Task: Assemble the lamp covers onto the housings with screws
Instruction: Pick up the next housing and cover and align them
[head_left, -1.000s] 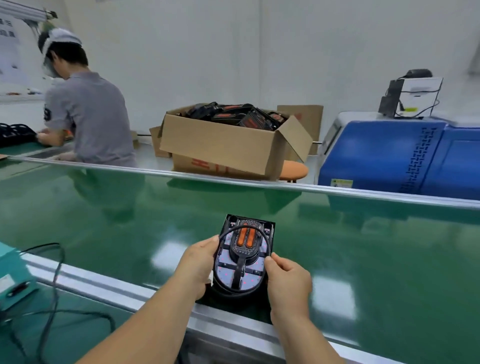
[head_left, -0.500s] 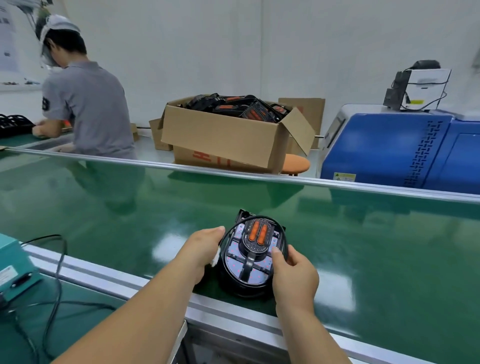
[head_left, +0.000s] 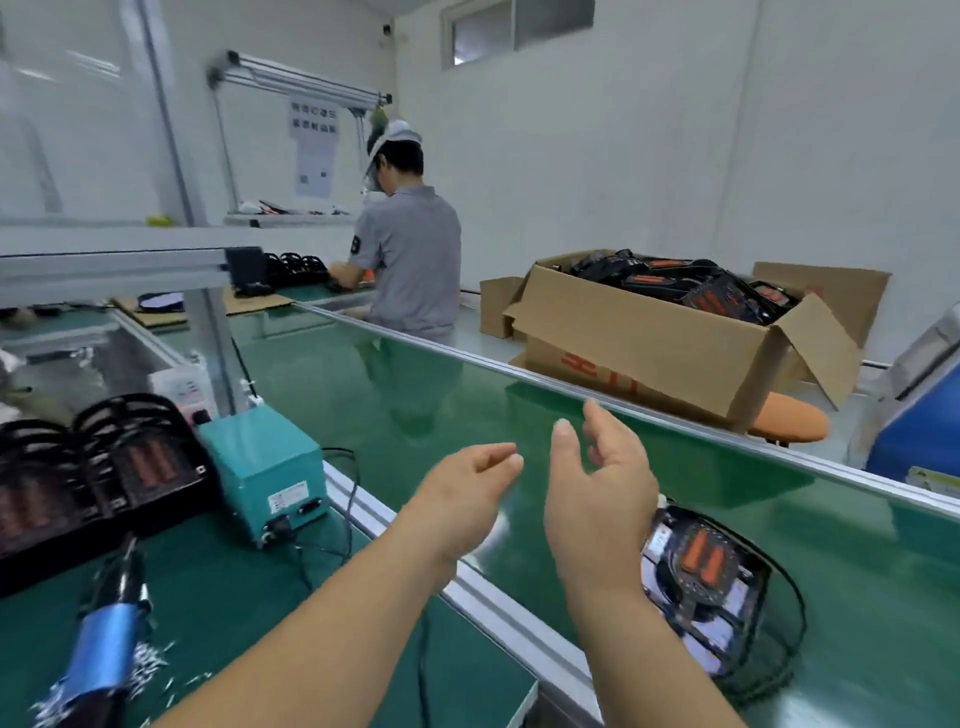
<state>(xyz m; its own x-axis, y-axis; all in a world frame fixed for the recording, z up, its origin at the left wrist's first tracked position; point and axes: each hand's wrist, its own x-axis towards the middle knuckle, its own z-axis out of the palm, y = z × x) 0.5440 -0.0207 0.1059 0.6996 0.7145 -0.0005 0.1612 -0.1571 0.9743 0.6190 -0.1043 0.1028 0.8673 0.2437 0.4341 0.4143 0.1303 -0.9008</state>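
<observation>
An assembled lamp (head_left: 717, 587), black with orange strips and a wire guard, lies on the green conveyor belt (head_left: 623, 457) at lower right, partly behind my right wrist. My right hand (head_left: 597, 488) hovers above the belt, fingers relaxed and holding nothing. My left hand (head_left: 467, 488) hangs beside it, loosely curled and empty. Black lamp housings (head_left: 98, 467) with orange strips stand on the bench at far left. A blue-handled screwdriver (head_left: 104, 649) hangs over a pile of loose screws (head_left: 150, 660) at lower left.
A teal power box (head_left: 265, 467) with cables sits at the bench edge. An aluminium rail (head_left: 498, 613) divides bench from belt. Across the belt, a cardboard box (head_left: 665, 343) holds several lamps on an orange stool (head_left: 789, 421). Another person (head_left: 405, 260) works at the far end.
Both hands let go of the lamp, leaving it on the belt, and lifted away to the left. The view swung left, bringing the bench, housings and screwdriver into sight.
</observation>
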